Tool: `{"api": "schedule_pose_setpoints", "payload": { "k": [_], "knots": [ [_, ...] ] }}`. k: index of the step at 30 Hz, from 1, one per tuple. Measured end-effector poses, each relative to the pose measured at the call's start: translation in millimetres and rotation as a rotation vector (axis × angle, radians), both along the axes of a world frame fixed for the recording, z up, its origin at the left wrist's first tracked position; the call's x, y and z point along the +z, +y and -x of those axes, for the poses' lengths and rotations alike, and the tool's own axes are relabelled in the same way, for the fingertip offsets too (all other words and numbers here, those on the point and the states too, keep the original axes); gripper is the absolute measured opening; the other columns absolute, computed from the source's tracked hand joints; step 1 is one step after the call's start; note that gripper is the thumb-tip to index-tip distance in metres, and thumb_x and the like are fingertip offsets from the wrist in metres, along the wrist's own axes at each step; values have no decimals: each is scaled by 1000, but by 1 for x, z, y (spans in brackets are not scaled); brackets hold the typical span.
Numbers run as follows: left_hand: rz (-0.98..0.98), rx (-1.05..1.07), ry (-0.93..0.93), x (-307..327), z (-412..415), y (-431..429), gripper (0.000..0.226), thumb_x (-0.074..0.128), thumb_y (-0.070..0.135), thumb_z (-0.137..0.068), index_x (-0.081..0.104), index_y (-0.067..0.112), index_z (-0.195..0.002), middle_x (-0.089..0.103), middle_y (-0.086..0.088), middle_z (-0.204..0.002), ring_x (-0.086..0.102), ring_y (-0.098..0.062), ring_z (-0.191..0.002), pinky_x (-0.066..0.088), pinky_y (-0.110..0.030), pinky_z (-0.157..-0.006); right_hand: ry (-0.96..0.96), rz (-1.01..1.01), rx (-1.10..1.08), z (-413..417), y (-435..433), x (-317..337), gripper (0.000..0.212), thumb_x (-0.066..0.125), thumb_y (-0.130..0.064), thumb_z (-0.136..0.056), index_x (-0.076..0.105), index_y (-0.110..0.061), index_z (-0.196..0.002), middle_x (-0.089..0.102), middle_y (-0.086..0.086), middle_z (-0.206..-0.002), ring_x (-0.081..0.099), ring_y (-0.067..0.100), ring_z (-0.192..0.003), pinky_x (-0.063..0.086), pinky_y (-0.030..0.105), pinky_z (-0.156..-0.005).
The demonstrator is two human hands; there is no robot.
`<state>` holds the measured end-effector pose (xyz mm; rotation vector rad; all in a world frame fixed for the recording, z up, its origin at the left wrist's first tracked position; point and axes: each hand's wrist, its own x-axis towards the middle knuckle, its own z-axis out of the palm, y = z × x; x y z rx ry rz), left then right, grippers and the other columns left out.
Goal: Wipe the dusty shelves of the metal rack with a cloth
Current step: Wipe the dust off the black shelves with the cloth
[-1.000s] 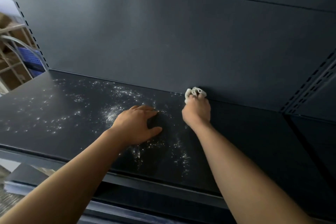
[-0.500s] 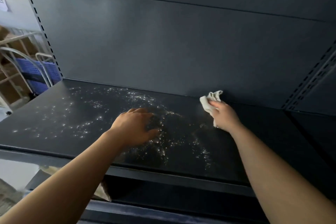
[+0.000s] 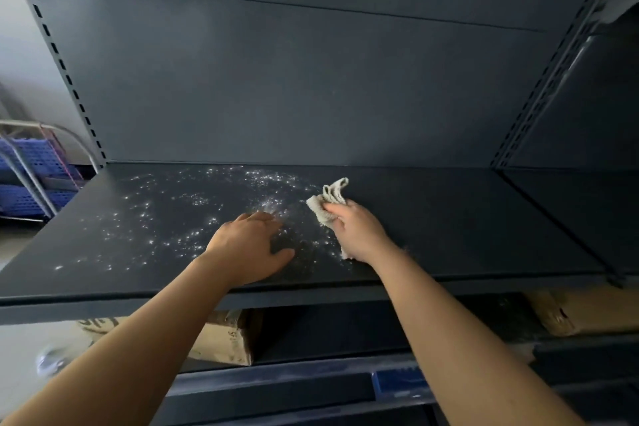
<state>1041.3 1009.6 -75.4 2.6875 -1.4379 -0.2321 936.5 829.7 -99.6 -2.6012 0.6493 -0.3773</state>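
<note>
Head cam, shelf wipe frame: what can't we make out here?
- Shelf under the left hand and right hand: dust there is hidden by the hands.
- Cloth: its lower part is covered by the right hand's fingers.
- Cardboard boxes on the lower level: mostly hidden by the shelf edge and forearms; print unreadable.
- Blue crates: cut off by the left edge.

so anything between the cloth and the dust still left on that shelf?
Yes: the left hand lies flat on the shelf, in the dust patch, just left of the cloth gripped by the right hand. A straight leftward wipe meets it first; dust at the back is open.
</note>
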Motion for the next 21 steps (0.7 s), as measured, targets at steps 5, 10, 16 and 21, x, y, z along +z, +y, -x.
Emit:
{"api": "schedule_pose_setpoints", "payload": {
  "k": [5, 10, 16, 21],
  "knots": [
    [4, -12, -1, -1, -6, 22, 68, 40, 63, -89, 31, 29, -147, 27, 8, -156, 28, -21, -141, 34, -40, -111, 77, 25, -195, 53, -44, 4, 41, 45, -13, -90, 55, -36, -122, 56, 8, -131, 60, 28, -100, 48, 33, -75],
    [30, -18, 4, -10, -7, 34, 68, 34, 63, -91, 27, 29, -149, 22, 11, -157, 22, -20, -144, 27, -39, -114, 86, 8, -510, 107, -64, -4, 46, 36, -12, -93, 50, -30, -132, 49, 12, -132, 53, 32, -105, 39, 32, -75],
    [35, -12, 6, -13, -7, 32, 68, 33, 62, -91, 26, 28, -150, 21, 10, -158, 20, -20, -144, 24, -39, -115, -14, 85, -422, 67, -3, -7, 42, 40, -7, -91, 55, -22, -128, 54, 12, -126, 54, 31, -105, 44, 35, -78],
    [19, -10, 26, -12, -9, 32, 63, 33, 57, -94, 25, 30, -150, 20, 13, -158, 19, -19, -145, 24, -39, -115, -121, 21, -211, 32, 64, -6, 46, 43, -6, -92, 53, -25, -132, 54, 6, -129, 53, 25, -111, 45, 30, -86]
  ]
}}
